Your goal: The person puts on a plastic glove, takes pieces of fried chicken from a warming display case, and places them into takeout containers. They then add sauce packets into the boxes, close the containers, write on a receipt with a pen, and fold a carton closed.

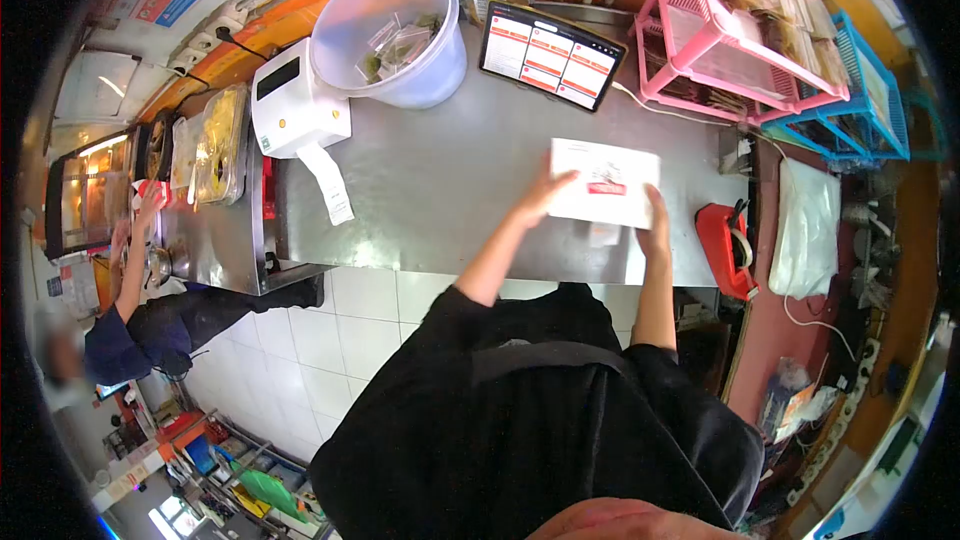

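Note:
A white box (585, 202) with a red label and a dark picture on top is held above the steel table (430, 190). My left hand (545, 194) grips its left side, thumb on the top face. On the opposite side, my right hand (655, 228) is closed around the edge near the lower right corner. What lies under the box is mostly hidden; a small pale piece (604, 234) shows below its near edge. Behind the box stands a tablet (550, 55) with a lit screen of red and white panels.
A label printer (295, 105) with a paper strip (328, 185) stands left, beside a plastic bucket (430, 75) containing small bags. A red tape dispenser (722, 250) sits at the right edge, below pink racks (690, 50). At far left, a co-worker's hand (150, 202) touches a red-and-white item.

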{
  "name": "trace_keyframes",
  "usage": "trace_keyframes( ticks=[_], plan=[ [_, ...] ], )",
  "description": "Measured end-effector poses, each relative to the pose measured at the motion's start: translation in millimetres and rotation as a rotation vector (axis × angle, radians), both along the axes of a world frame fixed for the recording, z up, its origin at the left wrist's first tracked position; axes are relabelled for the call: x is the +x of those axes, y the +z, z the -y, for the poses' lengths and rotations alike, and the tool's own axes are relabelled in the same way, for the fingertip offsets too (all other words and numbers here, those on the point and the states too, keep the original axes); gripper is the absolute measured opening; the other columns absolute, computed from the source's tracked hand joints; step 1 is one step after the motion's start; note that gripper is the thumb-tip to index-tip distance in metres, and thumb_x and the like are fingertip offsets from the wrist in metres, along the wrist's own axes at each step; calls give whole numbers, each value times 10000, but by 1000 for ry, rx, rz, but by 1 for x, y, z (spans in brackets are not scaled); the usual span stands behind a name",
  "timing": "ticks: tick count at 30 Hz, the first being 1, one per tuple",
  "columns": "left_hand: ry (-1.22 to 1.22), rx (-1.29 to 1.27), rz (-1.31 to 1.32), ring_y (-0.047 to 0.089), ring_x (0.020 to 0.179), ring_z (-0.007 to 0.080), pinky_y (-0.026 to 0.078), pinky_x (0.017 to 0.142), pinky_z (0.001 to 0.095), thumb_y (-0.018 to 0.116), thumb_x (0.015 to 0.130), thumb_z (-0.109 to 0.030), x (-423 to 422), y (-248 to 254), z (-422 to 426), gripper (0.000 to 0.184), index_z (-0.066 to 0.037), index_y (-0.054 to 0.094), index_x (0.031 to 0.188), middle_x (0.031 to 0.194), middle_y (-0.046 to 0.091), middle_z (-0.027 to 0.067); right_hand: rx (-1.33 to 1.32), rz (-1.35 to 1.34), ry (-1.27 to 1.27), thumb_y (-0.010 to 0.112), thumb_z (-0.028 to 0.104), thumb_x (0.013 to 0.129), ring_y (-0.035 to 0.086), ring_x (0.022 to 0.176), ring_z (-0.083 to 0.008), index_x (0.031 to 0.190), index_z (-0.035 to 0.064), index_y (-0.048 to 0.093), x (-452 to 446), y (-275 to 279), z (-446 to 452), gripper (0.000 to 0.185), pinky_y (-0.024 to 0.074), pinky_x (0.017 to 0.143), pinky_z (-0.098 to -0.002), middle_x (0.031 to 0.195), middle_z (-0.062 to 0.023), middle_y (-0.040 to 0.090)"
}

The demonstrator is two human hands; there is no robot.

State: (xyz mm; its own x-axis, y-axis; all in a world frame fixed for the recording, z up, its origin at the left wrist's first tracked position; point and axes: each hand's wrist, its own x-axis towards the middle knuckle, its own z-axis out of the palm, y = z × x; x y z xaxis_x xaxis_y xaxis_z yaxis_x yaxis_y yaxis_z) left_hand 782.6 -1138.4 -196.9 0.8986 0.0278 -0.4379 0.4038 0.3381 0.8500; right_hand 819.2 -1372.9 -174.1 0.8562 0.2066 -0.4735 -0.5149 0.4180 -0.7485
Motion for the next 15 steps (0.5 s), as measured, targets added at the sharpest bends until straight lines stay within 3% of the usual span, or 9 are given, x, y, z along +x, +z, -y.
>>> trace_keyframes(
  ticks=[1, 3, 6, 7, 9, 10, 13, 14, 15],
  plan=[
    [-4, -49, 82, 457, 1215, 273, 389, 1004, 371, 715, 800, -298, 13, 5, 30, 919, 24, 127, 1428, 1348, 424, 182, -9, -12, -103, 572, 352, 891, 563, 1075, -207, 1239, -14, 499, 1, 2, 24, 511, 415, 948, -331, 1175, -100, 585],
    [154, -55, 171, 505, 1169, 230, 407, 983, 350, 695, 815, -244, 49, 6, 81, 702, 15, 337, 1360, 1269, 516, 147, 16, 45, -109, 563, 331, 897, 567, 1082, -206, 1242, -17, 494, 27, 8, 61, 495, 423, 944, -331, 1192, -101, 584],
    [-31, -109, 211, 495, 1181, 231, 407, 980, 351, 684, 821, -242, 110, 25, 92, 718, 25, 306, 1371, 1279, 505, 151, -12, 97, -137, 549, 309, 912, 560, 1086, -205, 1243, -11, 499, 77, 11, 80, 464, 418, 935, -318, 1200, -106, 584],
    [-53, -124, 210, 557, 1083, 200, 453, 913, 328, 688, 799, -202, 125, 34, 90, 621, 28, 400, 1299, 1206, 564, 153, -121, 118, -116, 547, 309, 915, 560, 1065, -204, 1248, -7, 498, 91, 11, 86, 462, 417, 925, -315, 1188, -98, 587],
    [-152, -119, 206, 583, 1036, 203, 470, 887, 333, 680, 806, -233, 149, 31, 86, 581, 23, 449, 1273, 1153, 596, 139, -339, 146, -74, 544, 308, 921, 560, 1024, -201, 1257, 1, 495, 107, 13, 93, 458, 413, 904, -307, 1165, -83, 592],
    [-219, -167, 150, 521, 1134, 209, 410, 969, 340, 676, 816, -315, 154, 21, 83, 690, 24, 371, 1334, 1269, 519, 148, -822, 216, 50, 554, 290, 907, 547, 962, -192, 1263, 18, 494, 111, 35, 96, 452, 405, 877, -298, 1091, -77, 600],
    [319, -4, 321, 394, 1268, 218, 302, 1059, 356, 647, 836, -404, 118, 40, 78, 800, 21, 264, 1395, 1394, 385, 159, -1376, 1062, -361, 611, 318, 852, 572, 982, -252, 1259, 32, 489, 67, 125, 13, 513, 437, 890, -341, 1088, -154, 612],
    [396, -92, 230, 254, 1357, 214, 190, 1115, 369, 627, 840, -466, 98, 19, 75, 883, 12, 174, 1428, 1467, 262, 156, -1206, 991, -78, 611, 306, 841, 582, 982, -268, 1269, 70, 490, 58, 129, -19, 503, 451, 870, -362, 1106, -176, 606],
    [358, -130, 172, 292, 1341, 212, 226, 1104, 364, 611, 859, -442, 62, 24, 65, 836, 4, 192, 1429, 1456, 286, 147, -1025, 910, 189, 611, 293, 831, 591, 983, -285, 1279, 109, 491, 56, 132, -51, 499, 464, 850, -383, 1124, -199, 600]
  ],
)
